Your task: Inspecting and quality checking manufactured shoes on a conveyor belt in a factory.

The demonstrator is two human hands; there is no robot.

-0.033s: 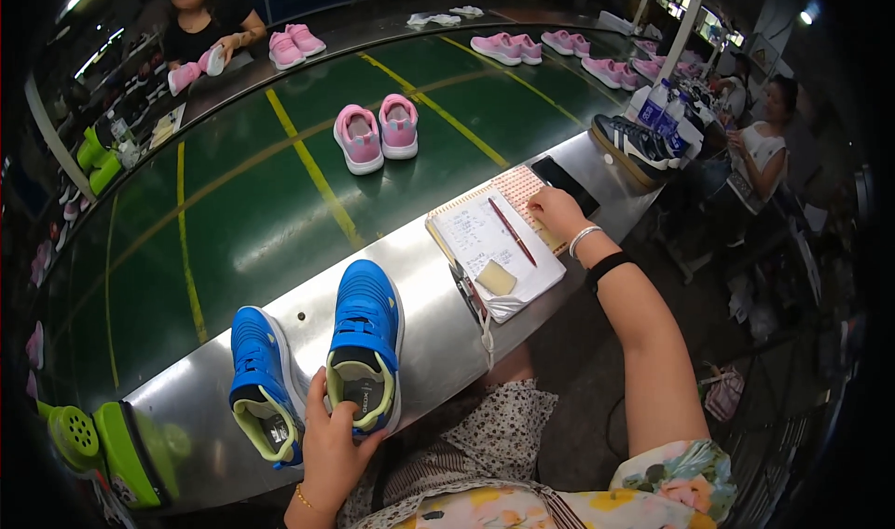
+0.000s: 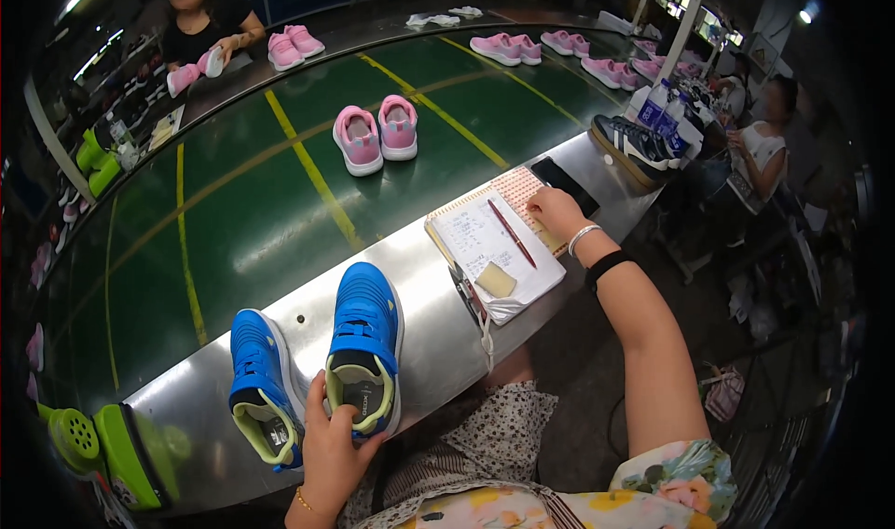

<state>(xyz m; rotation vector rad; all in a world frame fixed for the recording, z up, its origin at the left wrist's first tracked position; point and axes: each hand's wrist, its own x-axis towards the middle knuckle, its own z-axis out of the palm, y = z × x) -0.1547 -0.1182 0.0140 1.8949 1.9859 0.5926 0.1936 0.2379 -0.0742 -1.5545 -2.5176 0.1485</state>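
Observation:
Two blue sneakers with pale green lining stand side by side on the metal ledge. My left hand (image 2: 340,445) is closed on the heel collar of the right-hand blue sneaker (image 2: 365,310), its thumb inside the opening. The other blue sneaker (image 2: 256,361) stands just left of that hand, toe pointing away. My right hand (image 2: 557,214) rests on a sheet of small red-printed stickers (image 2: 518,190), fingertips pinched together; whatever lies between them is hidden. The sheet sits partly under an open notebook (image 2: 466,235), which carries a dark red pen (image 2: 513,233) and a small yellowish pad (image 2: 496,279).
Beyond the ledge runs a green conveyor belt (image 2: 252,212) with yellow lines, bearing a pink sneaker pair (image 2: 399,128). A phone (image 2: 564,182) and dark striped sneakers (image 2: 634,147) lie right. A green device (image 2: 130,454) stands left. A person (image 2: 210,26) opposite holds pink shoes.

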